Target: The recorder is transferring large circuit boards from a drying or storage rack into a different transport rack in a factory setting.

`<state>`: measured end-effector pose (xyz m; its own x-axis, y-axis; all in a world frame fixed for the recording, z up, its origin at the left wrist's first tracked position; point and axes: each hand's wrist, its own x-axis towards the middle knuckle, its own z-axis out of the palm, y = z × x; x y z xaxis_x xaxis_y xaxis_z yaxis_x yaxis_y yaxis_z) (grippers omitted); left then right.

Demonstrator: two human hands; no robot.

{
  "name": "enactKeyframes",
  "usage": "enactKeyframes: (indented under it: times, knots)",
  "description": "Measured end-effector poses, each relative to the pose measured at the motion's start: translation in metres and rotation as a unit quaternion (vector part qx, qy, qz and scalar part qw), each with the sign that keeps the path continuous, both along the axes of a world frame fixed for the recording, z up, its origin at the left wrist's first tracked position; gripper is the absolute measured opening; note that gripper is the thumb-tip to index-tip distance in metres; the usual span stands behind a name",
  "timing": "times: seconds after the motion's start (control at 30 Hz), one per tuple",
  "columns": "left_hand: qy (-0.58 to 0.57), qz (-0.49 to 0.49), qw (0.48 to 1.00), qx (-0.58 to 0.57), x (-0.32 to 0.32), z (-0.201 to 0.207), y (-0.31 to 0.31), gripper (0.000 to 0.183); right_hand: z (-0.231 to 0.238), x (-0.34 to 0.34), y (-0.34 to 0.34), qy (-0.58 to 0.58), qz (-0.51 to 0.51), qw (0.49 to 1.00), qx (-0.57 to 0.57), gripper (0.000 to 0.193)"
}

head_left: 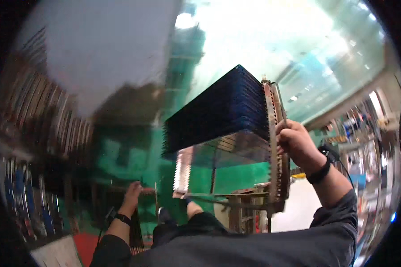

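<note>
A slotted metal rack (275, 147) stands up in front of me, with a pale toothed strip on its left side. Several thin, dark blue-black sheets (209, 109) lie stacked in its upper part, their edges close together. My right hand (295, 141) is closed around the rusty upright on the rack's right side. Low on the left, my left hand (132, 194) hangs with its fingers curled. A thin reddish bar (149, 190) shows beside it, but blur hides whether the fingers hold it. Both wrists carry a black band.
Green floor (243, 163) shows through the rack. Brown slatted stacks (49, 107) stand at the left, with blue-and-white upright items (24, 200) below them. Crowded shelving (361, 129) lines the right. A large shiny pale surface (272, 40) fills the top. Much is smeared by motion.
</note>
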<state>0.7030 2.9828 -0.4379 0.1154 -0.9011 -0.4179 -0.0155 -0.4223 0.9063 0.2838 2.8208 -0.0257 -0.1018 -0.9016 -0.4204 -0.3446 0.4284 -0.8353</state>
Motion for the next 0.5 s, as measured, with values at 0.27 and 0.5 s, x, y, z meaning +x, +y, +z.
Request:
enactKeyframes:
  times: [0.27,0.5]
  knots:
    - [0.325,-0.098,0.94,0.034,-0.025,0.026,-0.218,0.055,0.038,-0.028,0.041,-0.011,-0.149,0.981,-0.122,0.019]
    - [0.452,-0.2,0.869,-0.001,-0.032,0.064,-0.296,0.046,-0.091,-0.121,0.11,0.038,-0.324,0.944,-0.06,0.017]
